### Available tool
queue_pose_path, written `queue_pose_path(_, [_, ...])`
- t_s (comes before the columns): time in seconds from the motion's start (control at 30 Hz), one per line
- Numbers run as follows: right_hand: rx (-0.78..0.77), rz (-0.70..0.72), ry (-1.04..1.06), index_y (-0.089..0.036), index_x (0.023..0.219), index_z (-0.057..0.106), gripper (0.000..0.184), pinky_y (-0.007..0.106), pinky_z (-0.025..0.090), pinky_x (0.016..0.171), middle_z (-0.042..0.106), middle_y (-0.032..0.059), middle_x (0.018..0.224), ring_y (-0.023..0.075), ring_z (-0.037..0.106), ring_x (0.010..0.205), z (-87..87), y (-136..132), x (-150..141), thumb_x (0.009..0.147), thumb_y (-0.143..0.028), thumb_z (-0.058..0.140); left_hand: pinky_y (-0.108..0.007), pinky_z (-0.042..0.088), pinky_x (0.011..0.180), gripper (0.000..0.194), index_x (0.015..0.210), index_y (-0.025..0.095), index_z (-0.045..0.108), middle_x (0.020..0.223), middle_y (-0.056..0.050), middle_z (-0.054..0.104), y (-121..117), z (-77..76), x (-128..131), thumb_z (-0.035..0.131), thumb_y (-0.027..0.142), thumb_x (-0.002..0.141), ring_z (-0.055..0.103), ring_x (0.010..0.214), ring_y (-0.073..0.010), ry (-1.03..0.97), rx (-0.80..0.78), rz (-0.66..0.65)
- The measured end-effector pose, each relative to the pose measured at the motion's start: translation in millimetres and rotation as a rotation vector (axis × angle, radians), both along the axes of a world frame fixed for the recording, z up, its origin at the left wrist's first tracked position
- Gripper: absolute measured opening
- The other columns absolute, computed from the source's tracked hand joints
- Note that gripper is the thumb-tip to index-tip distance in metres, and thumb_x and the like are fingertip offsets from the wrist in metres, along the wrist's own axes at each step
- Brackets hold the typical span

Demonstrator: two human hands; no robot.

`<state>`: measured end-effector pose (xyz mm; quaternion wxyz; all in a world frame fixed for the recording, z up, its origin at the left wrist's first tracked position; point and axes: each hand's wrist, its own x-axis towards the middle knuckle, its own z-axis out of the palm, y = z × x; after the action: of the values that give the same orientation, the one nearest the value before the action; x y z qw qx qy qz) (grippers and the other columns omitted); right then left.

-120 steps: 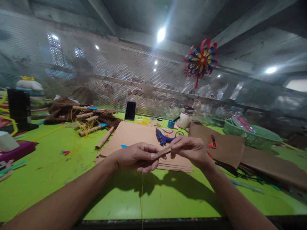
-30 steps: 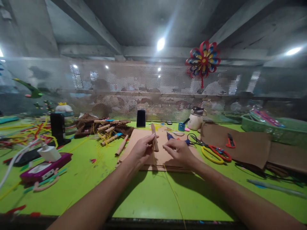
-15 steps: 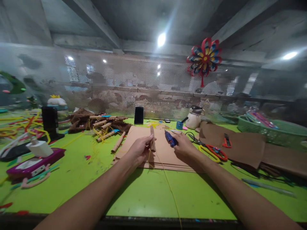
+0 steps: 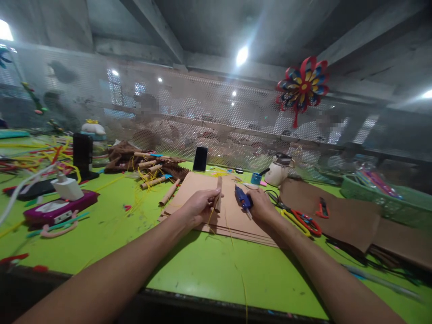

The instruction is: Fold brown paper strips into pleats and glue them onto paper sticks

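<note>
String (image 4: 243, 283) trails, thin and yellow, over a green worktop (image 4: 192, 274). Above stacked sheets (image 4: 195, 183), the left hand (image 4: 199, 205) pinches a brown paper strip (image 4: 219, 185) upright, fingers closed on it; the right hand (image 4: 259, 203) has its fingers curled around a blue glue gun (image 4: 242, 197). Beyond stand a dark phone (image 4: 200, 159), a white jug (image 4: 277, 173) and a perforated screen (image 4: 189, 95).

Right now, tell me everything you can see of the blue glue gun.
The blue glue gun has a dark blue body that looks like plastic, with a pale stick poking from its near end. Its narrow front end points away from the person and slightly left. The right grip is closed around it, hiding the handle. It appears over the stack of brown sheets; whether it touches them is unclear.
</note>
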<state>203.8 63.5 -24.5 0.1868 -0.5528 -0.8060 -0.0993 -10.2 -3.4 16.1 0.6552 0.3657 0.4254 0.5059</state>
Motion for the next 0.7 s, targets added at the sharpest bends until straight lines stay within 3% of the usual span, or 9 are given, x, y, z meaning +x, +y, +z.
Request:
queue_pose_path(0.13, [-0.051,0.063,0.280,-0.014,0.084,0.061,0.026,0.028,0.036,0.061,0.059,0.0087,0.082,0.0196,0.050,0.071,19.9,-6.2,9.1,0.071,-0.036,0.058,-0.022,0.037,0.047,0.018,0.070,0.010,0.064,0.053,-0.001,0.052,5.1,-2.7,-3.7,0.055,0.024,0.078,0.044,0.047,-0.0091,-0.002,0.018,0.040])
queue_pose_path(0.23, [-0.118,0.230,0.503,-0.012,0.080,0.063,0.036,0.027,0.038,0.057,0.061,0.0071,0.072,0.0165,0.050,0.062,49.7,-28.0,18.8,0.081,-0.043,0.044,-0.021,0.035,0.047,0.019,0.067,0.010,0.063,0.052,-0.001,0.052,9.3,-7.2,-5.7,0.055,0.022,0.078,0.042,0.046,-0.0084,-0.035,0.046,0.040])
queue_pose_path(0.4, [-0.379,0.444,0.454,-0.015,0.084,0.065,0.037,0.025,0.040,0.058,0.063,0.0078,0.082,0.0151,0.052,0.068,88.1,-76.8,21.2,0.084,-0.045,0.043,-0.022,0.036,0.047,0.017,0.067,0.012,0.062,0.050,0.001,0.050,11.8,-12.5,-7.9,0.056,0.025,0.076,0.040,0.044,-0.0084,-0.061,0.065,-0.012])
queue_pose_path(0.53, [-0.387,0.564,0.383,-0.015,0.087,0.062,0.031,0.026,0.042,0.068,0.062,0.0077,0.086,0.0155,0.053,0.077,90.1,-87.9,13.8,0.086,-0.039,0.043,-0.022,0.035,0.046,0.019,0.065,0.013,0.061,0.050,0.000,0.051,9.1,-11.8,-8.7,0.057,0.029,0.074,0.040,0.044,-0.0092,-0.039,0.065,-0.033])
queue_pose_path(0.7, [-0.360,0.570,0.353,-0.015,0.082,0.060,0.028,0.025,0.040,0.062,0.060,0.0069,0.079,0.0139,0.051,0.070,86.8,-85.0,6.0,0.086,-0.037,0.042,-0.022,0.035,0.049,0.017,0.063,0.013,0.062,0.054,-0.003,0.055,5.6,-9.0,-5.3,0.058,0.026,0.073,0.043,0.048,-0.0101,-0.018,0.112,-0.008])
